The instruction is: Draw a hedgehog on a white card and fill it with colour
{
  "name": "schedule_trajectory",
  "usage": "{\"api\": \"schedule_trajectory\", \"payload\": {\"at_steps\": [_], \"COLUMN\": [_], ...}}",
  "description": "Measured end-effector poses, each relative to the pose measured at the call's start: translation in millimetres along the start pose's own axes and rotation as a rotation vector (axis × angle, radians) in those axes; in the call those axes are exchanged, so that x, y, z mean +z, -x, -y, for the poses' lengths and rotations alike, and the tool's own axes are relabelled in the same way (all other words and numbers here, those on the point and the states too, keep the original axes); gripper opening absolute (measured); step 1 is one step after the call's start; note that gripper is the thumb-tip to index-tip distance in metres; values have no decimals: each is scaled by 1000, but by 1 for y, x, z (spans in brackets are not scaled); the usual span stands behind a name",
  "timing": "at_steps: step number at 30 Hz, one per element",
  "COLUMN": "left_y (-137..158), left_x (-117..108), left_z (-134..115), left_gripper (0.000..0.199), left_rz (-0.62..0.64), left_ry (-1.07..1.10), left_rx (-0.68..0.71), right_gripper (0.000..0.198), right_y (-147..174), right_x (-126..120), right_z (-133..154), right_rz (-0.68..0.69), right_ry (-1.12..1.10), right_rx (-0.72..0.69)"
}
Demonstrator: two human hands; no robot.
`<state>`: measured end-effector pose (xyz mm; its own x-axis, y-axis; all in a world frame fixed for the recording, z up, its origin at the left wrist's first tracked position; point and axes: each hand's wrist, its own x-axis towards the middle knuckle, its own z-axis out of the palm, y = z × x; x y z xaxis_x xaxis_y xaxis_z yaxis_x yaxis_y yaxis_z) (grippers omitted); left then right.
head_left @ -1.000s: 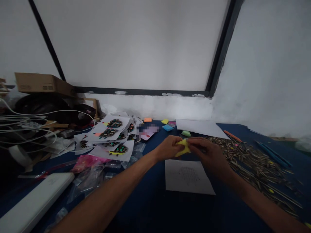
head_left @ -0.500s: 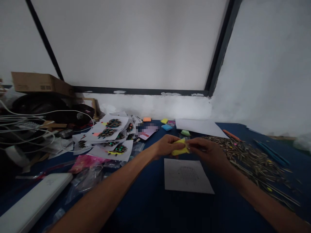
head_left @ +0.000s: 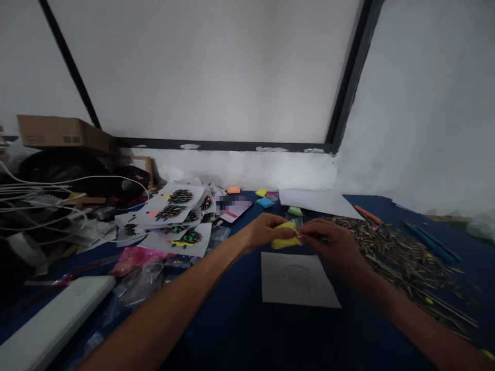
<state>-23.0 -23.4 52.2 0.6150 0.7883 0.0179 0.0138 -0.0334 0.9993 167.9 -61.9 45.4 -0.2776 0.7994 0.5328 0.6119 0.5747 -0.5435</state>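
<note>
My left hand point(head_left: 264, 231) is closed around a small packet of yellow modelling clay point(head_left: 284, 237), thumb on top. At the packet's right end, the fingertips of my right hand point(head_left: 323, 234) are pinched together on its edge; whether they grip clay or wrapper is too small to make out. Some clear plastic film shows at the packet's upper edge. Below both hands lies a white sheet of paper point(head_left: 282, 286) with a faint rounded, hatched drawing on it.
Loose thin brownish sticks point(head_left: 406, 257) spread on the right, near blue tweezers point(head_left: 433, 241) and an orange tool point(head_left: 367, 214). Behind are clay packets, blue point(head_left: 265, 202) and green point(head_left: 295, 211), and a phone point(head_left: 235, 208). Left are decorated sheets point(head_left: 174, 201), cables and a white box point(head_left: 58, 322).
The fingers of my right hand have shifted slightly at the packet's end, where a bit of yellow now shows at the pinch. My left hand has stayed nearly still.
</note>
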Motion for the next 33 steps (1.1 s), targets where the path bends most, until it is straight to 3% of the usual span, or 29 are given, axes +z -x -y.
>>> {"api": "schedule_trajectory", "payload": {"at_steps": [6,11,14,19,22,26,28,33], "left_y": [-3,-2,-2,-6,-5,2,4,2], "left_x": [4,9,8,-7,-19,-28,-29,-26], "left_z": [6,7,5,2,-4,-7,-4,3], "left_gripper": [27,24,22,16,34,34,36,32], "left_rz": [-83,-71,-87,-204,-228,-51,75,158], "left_ry": [18,-123,-188,-208,-264,-415,-542,-950], "left_rx": [-10,17,26,-22,29,-20,-73,-187], "right_gripper": [10,13,16,18,21,25,25,20], "right_y": [0,-2,-4,-10,-12,-15,-15,-8], "right_x": [6,6,-1,-22,-30,-35,-36,-36], "right_z": [5,3,2,11,15,4,-5,-20], "right_rz": [-37,24,81,96,180,425,463,555], "right_ry": [59,9,-96,-546,-427,-98,17,43], "right_rx": [-7,20,108,303,326,250,242,278]}}
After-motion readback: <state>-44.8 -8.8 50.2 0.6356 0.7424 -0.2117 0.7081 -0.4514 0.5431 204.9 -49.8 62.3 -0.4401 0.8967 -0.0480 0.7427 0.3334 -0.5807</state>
